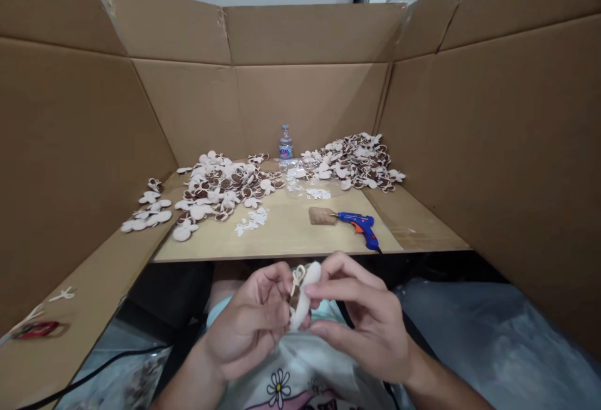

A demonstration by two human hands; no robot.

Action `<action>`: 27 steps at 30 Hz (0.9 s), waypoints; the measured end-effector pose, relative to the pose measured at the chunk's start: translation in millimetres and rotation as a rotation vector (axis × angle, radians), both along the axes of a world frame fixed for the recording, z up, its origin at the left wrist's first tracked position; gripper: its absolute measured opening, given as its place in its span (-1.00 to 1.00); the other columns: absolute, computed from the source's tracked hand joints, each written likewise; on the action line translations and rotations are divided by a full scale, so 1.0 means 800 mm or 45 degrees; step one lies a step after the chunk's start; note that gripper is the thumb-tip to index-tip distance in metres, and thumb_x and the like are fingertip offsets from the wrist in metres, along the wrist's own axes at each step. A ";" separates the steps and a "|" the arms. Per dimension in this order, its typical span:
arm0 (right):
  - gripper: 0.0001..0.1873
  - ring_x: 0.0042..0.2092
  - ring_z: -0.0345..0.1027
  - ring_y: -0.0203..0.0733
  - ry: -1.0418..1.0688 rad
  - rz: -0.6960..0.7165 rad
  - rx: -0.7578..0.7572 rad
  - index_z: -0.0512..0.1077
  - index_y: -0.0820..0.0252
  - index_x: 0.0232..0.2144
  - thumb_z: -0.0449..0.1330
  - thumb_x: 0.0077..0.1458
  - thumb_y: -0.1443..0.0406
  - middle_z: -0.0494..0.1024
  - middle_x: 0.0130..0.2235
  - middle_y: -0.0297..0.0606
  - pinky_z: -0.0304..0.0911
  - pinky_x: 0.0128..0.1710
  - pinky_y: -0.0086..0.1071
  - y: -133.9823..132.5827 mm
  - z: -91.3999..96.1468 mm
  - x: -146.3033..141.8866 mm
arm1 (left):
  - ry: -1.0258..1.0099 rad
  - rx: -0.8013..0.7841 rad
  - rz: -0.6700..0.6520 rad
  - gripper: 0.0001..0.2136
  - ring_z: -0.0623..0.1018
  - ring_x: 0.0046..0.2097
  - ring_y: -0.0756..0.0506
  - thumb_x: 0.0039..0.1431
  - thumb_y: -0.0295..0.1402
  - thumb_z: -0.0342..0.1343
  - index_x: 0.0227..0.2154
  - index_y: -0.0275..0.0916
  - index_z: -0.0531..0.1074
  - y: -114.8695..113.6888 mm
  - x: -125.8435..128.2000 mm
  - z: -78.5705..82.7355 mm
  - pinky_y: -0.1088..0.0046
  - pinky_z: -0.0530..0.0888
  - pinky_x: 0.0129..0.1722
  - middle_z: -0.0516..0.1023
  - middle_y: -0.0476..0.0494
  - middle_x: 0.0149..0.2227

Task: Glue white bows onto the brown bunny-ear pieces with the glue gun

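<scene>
Head view, hands (248,327) holding white piece (302,311), glue gun (361,225) beyond

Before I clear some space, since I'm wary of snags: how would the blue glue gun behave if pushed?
Lying on its side, the blue glue gun would probably slide, not roll. The dark cord trailing from it may tug back.

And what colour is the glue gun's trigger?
The trigger is orange, on a blue glue gun; it shows in the head view.
</scene>
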State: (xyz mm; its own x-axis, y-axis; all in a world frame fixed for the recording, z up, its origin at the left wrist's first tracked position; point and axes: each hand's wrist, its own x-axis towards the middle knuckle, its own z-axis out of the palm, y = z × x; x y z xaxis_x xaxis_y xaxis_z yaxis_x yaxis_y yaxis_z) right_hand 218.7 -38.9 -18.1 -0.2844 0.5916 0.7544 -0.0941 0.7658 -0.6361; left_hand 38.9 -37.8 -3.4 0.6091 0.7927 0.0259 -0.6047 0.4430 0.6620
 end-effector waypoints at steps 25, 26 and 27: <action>-0.62 -0.35 0.45 -0.31 -0.105 -0.236 0.221 0.38 0.13 -0.15 0.34 -0.03 0.47 0.54 -0.35 -0.37 0.46 -0.35 -0.48 -0.026 0.035 -0.001 | -0.107 -0.132 -0.099 -0.87 0.55 -0.45 0.10 -0.02 -0.54 0.33 -0.39 -0.33 0.51 -0.013 0.001 -0.007 0.69 0.48 -0.43 0.57 -0.04 -0.46; -0.62 -0.34 0.45 -0.31 -0.096 -0.233 0.218 0.39 0.13 -0.15 0.34 -0.03 0.47 0.55 -0.35 -0.37 0.46 -0.35 -0.49 -0.026 0.035 -0.001 | -0.105 -0.129 -0.100 -0.87 0.55 -0.45 0.10 -0.02 -0.54 0.33 -0.40 -0.33 0.50 -0.013 0.001 -0.007 0.68 0.48 -0.44 0.57 -0.04 -0.46; -0.61 -0.34 0.45 -0.31 -0.084 -0.230 0.217 0.39 0.14 -0.15 0.34 -0.03 0.48 0.55 -0.35 -0.37 0.46 -0.34 -0.49 -0.026 0.034 -0.001 | -0.094 -0.129 -0.099 -0.87 0.55 -0.46 0.10 -0.02 -0.53 0.33 -0.40 -0.33 0.50 -0.014 0.001 -0.007 0.68 0.47 -0.44 0.56 -0.04 -0.46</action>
State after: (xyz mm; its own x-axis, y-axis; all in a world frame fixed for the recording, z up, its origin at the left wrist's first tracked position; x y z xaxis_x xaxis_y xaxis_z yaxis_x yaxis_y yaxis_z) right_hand 218.0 -60.0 9.2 -0.2377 0.5029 0.8310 0.0912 0.8633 -0.4964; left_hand 39.5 -48.7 -8.6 0.6682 0.7440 -0.0044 -0.6115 0.5526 0.5664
